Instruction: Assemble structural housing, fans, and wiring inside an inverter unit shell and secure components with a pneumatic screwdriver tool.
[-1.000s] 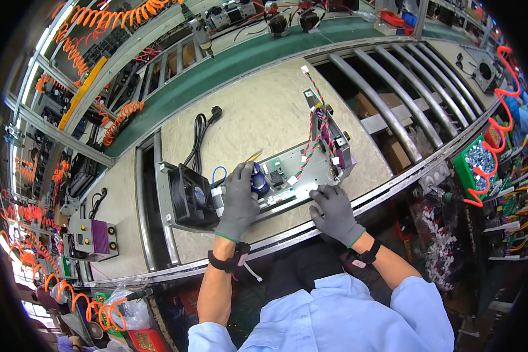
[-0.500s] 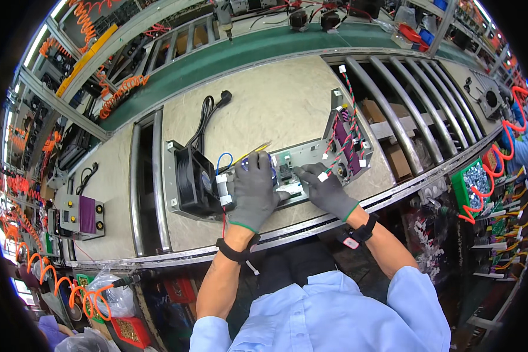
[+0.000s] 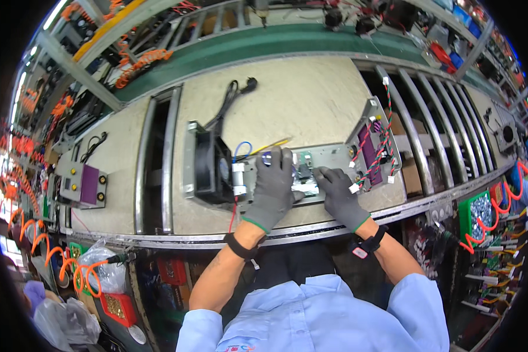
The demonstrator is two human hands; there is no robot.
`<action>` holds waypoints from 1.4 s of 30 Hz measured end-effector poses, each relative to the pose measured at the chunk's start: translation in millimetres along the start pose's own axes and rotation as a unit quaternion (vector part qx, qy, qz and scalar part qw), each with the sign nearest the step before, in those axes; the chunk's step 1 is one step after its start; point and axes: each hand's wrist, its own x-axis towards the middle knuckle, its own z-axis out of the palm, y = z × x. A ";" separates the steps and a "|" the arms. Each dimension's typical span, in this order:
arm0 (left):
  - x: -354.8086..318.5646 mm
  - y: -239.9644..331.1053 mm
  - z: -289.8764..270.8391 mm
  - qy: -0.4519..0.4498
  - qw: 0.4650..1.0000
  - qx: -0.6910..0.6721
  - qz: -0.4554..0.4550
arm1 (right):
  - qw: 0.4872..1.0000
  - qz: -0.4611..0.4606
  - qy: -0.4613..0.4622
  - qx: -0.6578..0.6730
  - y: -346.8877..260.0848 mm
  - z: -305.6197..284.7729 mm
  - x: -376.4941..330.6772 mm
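Head view, frame centre: gloved left hand (image 3: 271,189) presses flat, grasping nothing, on the metal chassis (image 3: 334,158), while right hand (image 3: 338,196) fingers pinch its small connector (image 3: 304,172).

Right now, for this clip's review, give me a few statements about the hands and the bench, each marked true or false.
1. Both hands wear grey gloves. True: the left hand and the right hand are both gloved.
2. The left hand rests on the grey metal chassis, just right of the black fan. True.
3. The right hand is lifted clear of the chassis. False: it lies on it, at the small circuit board.
4. The black power cord lies on the bench beyond the fan. True.
5. The purple box with knobs sits at the person's right. False: it is far to the left.
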 end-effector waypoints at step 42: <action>-125.1 -2.2 44.4 0.039 0.977 -0.166 -0.130 | 0.965 0.238 0.072 0.082 120.3 19.7 554.8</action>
